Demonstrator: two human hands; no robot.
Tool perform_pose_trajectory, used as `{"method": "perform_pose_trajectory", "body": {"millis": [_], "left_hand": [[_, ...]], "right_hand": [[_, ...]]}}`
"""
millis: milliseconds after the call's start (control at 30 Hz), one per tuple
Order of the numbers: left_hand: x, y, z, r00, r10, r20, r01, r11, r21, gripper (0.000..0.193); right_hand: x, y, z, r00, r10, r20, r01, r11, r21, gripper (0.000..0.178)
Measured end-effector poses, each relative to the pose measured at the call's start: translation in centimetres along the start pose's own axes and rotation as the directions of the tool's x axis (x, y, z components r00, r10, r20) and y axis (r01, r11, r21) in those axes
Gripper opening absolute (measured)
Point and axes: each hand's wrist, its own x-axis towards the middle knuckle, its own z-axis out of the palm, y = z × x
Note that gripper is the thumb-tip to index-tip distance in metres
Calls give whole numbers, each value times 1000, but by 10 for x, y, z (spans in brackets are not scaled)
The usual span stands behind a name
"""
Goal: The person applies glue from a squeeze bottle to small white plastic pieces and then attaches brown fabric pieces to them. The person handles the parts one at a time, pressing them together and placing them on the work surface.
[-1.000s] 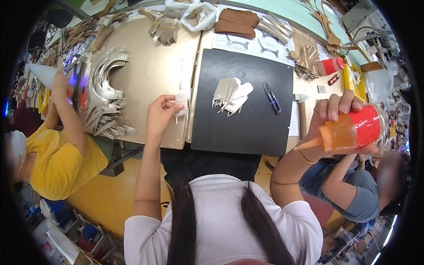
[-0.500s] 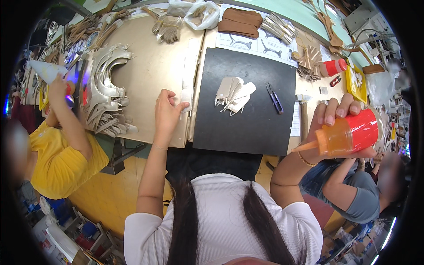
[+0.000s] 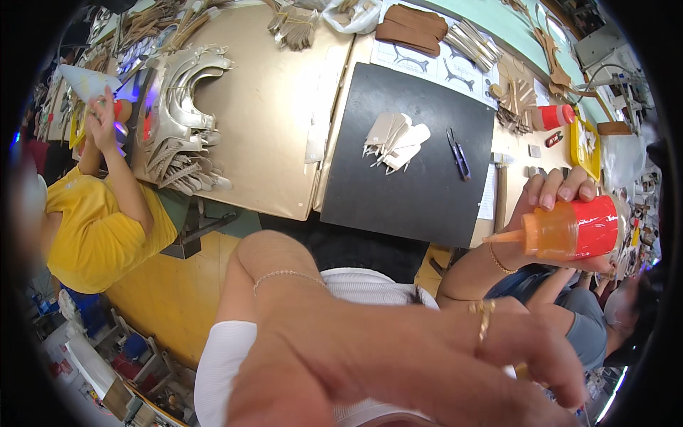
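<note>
Large and close in the lower middle is my left hand, partly blurred, its fingers stretched toward the right with nothing seen in them; the fingertips run low in the picture. On the right, my right hand is wrapped round a squeeze bottle with a red label and an orange pointed nozzle. The bottle lies sideways in the grip, nozzle toward the left. A fanned pile of small beige and white tab-shaped pieces rests on a black mat. Thread snips lie on the mat beside them.
Left of the mat is a tan board with a pale strip along its edge. Curved pale pieces are stacked farther left, near a person in yellow. Brown strips, a red bottle and a yellow tray sit beyond.
My left hand has left the pale strip on the board's edge and come up close to the camera. The bottle stays in my right hand. The whole view has shifted slightly.
</note>
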Motion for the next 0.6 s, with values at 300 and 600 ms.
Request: {"method": "perform_pose_trajectory", "body": {"millis": [300,600], "left_hand": [[10,-23,14,997,-15,81,21,997,-69,73],[11,-33,23,996,12,89,-3,995,-100,73]], "right_hand": [[-6,-2,0,1000,-3,-28,3,1000,-10,91],[-7,-2,0,998,-55,8,56,998,-31,94]]}}
